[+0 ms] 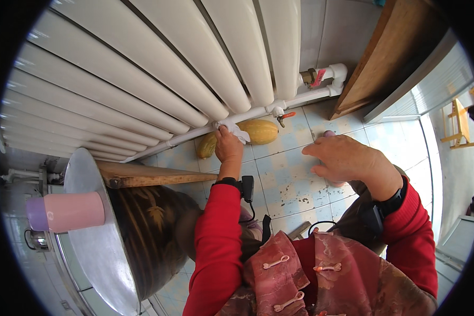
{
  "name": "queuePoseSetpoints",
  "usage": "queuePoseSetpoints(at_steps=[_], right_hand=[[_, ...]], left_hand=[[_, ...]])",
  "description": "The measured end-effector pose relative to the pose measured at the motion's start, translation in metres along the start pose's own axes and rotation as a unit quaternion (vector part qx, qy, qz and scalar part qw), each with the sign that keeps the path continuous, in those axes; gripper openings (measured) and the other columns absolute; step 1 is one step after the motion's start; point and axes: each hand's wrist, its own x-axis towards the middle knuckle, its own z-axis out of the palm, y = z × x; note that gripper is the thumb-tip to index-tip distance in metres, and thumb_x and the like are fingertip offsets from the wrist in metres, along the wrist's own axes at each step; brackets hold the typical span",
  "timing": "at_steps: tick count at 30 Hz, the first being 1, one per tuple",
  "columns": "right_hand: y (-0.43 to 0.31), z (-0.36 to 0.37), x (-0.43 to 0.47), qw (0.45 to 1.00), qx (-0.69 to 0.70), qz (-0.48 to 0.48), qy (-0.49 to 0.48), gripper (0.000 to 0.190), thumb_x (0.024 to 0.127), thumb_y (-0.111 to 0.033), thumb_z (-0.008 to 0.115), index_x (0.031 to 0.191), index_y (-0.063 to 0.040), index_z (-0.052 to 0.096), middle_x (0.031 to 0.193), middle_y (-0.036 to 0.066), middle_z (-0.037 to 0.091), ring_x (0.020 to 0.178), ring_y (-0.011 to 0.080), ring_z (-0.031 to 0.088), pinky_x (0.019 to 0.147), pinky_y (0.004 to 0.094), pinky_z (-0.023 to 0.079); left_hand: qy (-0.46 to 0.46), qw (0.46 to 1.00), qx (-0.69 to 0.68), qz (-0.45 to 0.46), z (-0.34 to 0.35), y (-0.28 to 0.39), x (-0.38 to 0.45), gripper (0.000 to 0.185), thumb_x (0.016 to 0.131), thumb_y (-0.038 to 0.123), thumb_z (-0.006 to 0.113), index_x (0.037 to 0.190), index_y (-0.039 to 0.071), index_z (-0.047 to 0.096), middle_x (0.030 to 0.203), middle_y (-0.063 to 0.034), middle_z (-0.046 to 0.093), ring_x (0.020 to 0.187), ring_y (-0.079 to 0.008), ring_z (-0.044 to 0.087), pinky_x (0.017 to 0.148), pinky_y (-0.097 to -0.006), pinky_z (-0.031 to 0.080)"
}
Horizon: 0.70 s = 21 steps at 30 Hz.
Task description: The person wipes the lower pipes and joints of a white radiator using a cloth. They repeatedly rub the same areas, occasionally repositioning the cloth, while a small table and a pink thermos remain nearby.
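My left hand [228, 146] grips a white cloth [237, 130] and presses it to the white pipe [256, 113] that runs below the radiator [205, 59]. Two elongated yellow-green squashes lie on the floor under that pipe; the ripe yellow squash [260, 132] shows to the right of the hand, the greener squash [207, 146] to its left. My right hand [341, 162] hangs over the floor tiles, fingers partly spread, with nothing in it. Part of the cloth is hidden by my left fingers.
A valve with a red handle [287, 115] sticks out from the pipe. At left stands a dark glazed jar [154, 237] with a metal lid [98, 252] bearing a pink bottle [76, 212]. Beside it is a wooden board [158, 173]. A wooden door [373, 59] stands at right.
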Motion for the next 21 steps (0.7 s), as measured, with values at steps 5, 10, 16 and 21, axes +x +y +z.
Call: queuePoseSetpoints(at_steps=[5, 10, 16, 21], right_hand=[[-0.003, 0.003, 0.002, 1.0, -0.007, -0.006, -0.002, 0.04, 0.088, -0.029, 0.06, 0.123, -0.009, 0.058, 0.104, 0.015, 0.064, 0.101, 0.0329, 0.062, 0.091, 0.0465, 0.043], [-0.006, 0.005, 0.0, 1.0, -0.015, -0.003, -0.004, 0.036, 0.088, -0.029, 0.06, 0.119, -0.01, 0.059, 0.102, 0.013, 0.064, 0.098, 0.0302, 0.063, 0.089, 0.0477, 0.04], [-0.004, 0.001, -0.004, 1.0, -0.019, 0.003, -0.006, 0.032, 0.087, -0.029, 0.061, 0.114, -0.01, 0.06, 0.099, 0.012, 0.064, 0.094, 0.0302, 0.064, 0.089, 0.0476, 0.038], [0.003, 0.001, -0.005, 1.0, 0.007, 0.007, -0.02, 0.038, 0.084, -0.022, 0.065, 0.118, -0.007, 0.057, 0.099, 0.015, 0.061, 0.097, 0.0352, 0.059, 0.085, 0.0429, 0.048]], left_hand=[[-0.057, 0.994, 0.085, 0.025, -0.01, -0.022, 0.01, 0.045, 0.085, 0.013, 0.057, 0.128, 0.005, 0.044, 0.123, -0.0193, 0.051, 0.102, -0.0402, 0.061, 0.082, -0.0482, 0.052], [-0.042, 0.997, 0.067, 0.017, -0.006, -0.019, 0.023, 0.047, 0.085, 0.014, 0.058, 0.129, 0.006, 0.044, 0.127, -0.0193, 0.05, 0.103, -0.0404, 0.061, 0.084, -0.0492, 0.052], [-0.065, 0.996, 0.061, -0.011, -0.008, -0.01, 0.05, 0.052, 0.082, 0.02, 0.062, 0.129, 0.006, 0.044, 0.131, -0.0202, 0.047, 0.108, -0.04, 0.059, 0.087, -0.0481, 0.052], [-0.094, 0.991, 0.088, -0.028, -0.012, 0.0, 0.056, 0.055, 0.08, 0.022, 0.065, 0.129, 0.006, 0.045, 0.132, -0.021, 0.046, 0.109, -0.0395, 0.058, 0.087, -0.0477, 0.052]])
